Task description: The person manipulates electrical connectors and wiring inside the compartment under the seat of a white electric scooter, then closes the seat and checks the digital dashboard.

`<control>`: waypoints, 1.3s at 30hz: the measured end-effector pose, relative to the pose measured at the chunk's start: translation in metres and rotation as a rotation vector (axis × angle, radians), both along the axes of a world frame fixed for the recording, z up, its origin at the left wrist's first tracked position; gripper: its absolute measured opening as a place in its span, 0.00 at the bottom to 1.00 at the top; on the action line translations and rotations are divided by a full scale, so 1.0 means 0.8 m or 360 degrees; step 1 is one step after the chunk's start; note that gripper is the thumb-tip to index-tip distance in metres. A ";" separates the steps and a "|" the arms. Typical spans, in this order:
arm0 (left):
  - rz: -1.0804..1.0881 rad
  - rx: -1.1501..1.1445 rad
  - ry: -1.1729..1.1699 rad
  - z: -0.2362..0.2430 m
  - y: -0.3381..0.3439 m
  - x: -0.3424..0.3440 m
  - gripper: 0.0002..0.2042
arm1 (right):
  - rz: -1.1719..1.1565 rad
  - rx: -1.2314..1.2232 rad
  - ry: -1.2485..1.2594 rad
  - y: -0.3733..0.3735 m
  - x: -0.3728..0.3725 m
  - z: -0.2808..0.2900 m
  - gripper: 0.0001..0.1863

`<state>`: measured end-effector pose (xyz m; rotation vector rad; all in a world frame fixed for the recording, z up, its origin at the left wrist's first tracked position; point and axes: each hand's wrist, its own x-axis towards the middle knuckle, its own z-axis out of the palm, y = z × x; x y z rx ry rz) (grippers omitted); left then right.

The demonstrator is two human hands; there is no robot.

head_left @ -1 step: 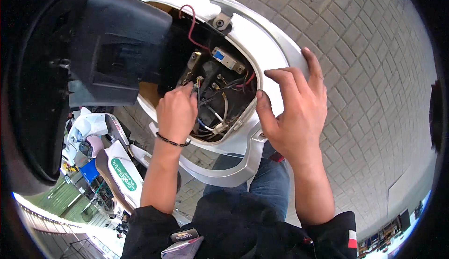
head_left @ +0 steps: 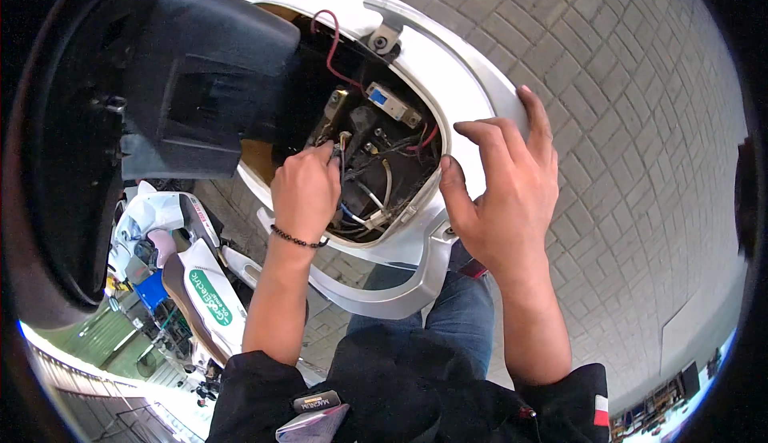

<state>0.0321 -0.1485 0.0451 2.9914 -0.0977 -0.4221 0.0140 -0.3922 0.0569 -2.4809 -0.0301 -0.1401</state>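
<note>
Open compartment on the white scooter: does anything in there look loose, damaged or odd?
The red wire stands out: it arches up at the far edge of the compartment, and its upper end isn't clear. The other wires near the left hand look tangled. No clear damage or spill shows.

Within the frame, a white scooter's body (head_left: pixel 460 75) sits slightly farther right and lower than a moment ago, carrying with it the raised black lid (head_left: pixel 216 27) and the small blue-marked box (head_left: pixel 394 107) in the open compartment. The person's left-hand grip (head_left: pixel 306 191) has edged marginally right, while the fingertips of the right-hand grip (head_left: pixel 512 195) appear a touch lower.
</note>
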 end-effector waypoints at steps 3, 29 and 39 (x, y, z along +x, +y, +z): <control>0.0096 0.0025 -0.0008 -0.005 0.002 0.000 0.09 | 0.0012 -0.0002 0.0035 0.002 0.000 0.003 0.15; 0.0286 -0.0022 -0.0161 -0.038 0.013 -0.007 0.07 | 0.0031 -0.0216 0.0037 0.013 0.000 0.007 0.13; 0.0212 -0.0117 -0.0083 -0.022 0.009 0.003 0.08 | -0.0061 -0.0263 -0.0021 0.018 -0.004 0.004 0.10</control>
